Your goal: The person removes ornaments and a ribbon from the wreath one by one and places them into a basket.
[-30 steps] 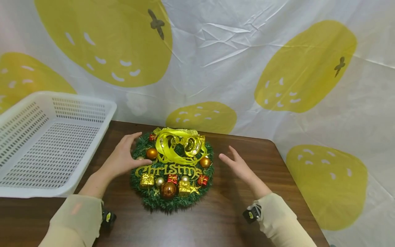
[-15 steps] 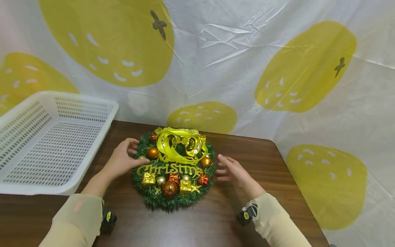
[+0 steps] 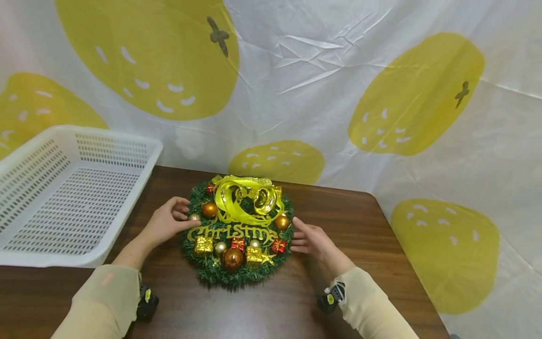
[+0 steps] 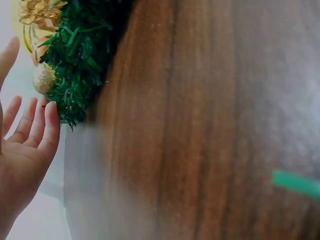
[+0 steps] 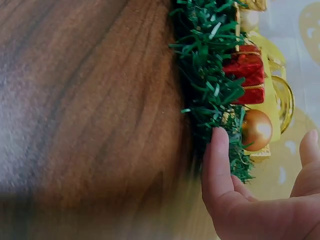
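Both hands are sitting loose and unclenched against the wreath [image 3: 237,230], left hand [image 3: 163,223] at 9 o'clock, right hand [image 3: 311,239] at 3, gripping nothing yet. A white basket [image 3: 76,188] is resting at the table's [image 3: 360,226] 10 o'clock, with nothing blocking the way.

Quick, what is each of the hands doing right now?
Left hand: open, fingers touching the wreath's left edge.
Right hand: open, fingers touching its right edge.

Staged recording set: lemon-print backdrop sheet [image 3: 322,84] behind wooden table [image 3: 351,221].
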The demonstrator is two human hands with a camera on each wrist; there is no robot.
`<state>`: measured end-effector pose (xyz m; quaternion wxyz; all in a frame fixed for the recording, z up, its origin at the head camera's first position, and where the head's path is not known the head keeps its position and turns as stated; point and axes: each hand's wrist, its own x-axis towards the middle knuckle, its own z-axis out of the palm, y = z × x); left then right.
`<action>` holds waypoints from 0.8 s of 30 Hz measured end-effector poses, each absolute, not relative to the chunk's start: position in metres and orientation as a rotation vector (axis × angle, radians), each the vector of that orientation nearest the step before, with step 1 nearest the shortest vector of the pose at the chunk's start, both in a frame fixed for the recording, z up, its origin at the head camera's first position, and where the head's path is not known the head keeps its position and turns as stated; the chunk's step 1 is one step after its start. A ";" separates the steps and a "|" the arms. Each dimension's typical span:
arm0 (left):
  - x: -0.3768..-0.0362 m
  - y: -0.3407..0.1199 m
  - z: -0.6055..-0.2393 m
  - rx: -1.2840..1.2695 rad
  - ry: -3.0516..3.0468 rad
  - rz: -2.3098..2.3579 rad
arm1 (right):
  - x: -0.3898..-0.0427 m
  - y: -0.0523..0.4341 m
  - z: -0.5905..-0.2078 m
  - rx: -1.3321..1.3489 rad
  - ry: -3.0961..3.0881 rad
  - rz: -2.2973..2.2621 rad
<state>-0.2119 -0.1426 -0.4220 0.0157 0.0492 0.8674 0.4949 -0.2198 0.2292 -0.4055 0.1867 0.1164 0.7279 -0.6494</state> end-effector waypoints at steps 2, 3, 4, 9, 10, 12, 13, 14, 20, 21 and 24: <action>-0.213 -0.144 -0.426 0.172 2.697 1.535 | -0.220 0.228 -0.409 0.354 2.056 -1.828; -0.213 -0.144 -0.427 0.182 2.695 1.537 | -0.220 0.227 -0.410 0.355 2.056 -1.826; -0.214 -0.145 -0.429 0.192 2.693 1.538 | -0.220 0.226 -0.411 0.363 2.056 -1.826; -0.216 -0.144 -0.433 0.223 2.715 1.518 | -0.220 0.223 -0.414 0.367 2.054 -1.822; -0.216 -0.144 -0.434 0.230 2.726 1.509 | -0.220 0.223 -0.415 0.374 2.055 -1.823; -0.216 -0.143 -0.435 0.237 2.742 1.490 | -0.220 0.222 -0.416 0.379 2.061 -1.824; -0.216 -0.142 -0.435 0.242 2.750 1.480 | -0.221 0.222 -0.416 0.384 2.062 -1.826; -0.216 -0.142 -0.435 0.247 2.755 1.474 | -0.221 0.222 -0.417 0.385 2.063 -1.827; -0.216 -0.142 -0.437 0.270 2.762 1.460 | -0.222 0.223 -0.418 0.388 2.067 -1.813; -0.216 -0.143 -0.438 0.275 2.766 1.459 | -0.223 0.223 -0.418 0.382 2.066 -1.807; -0.218 -0.144 -0.440 0.284 2.777 1.457 | -0.224 0.223 -0.420 0.346 2.079 -1.795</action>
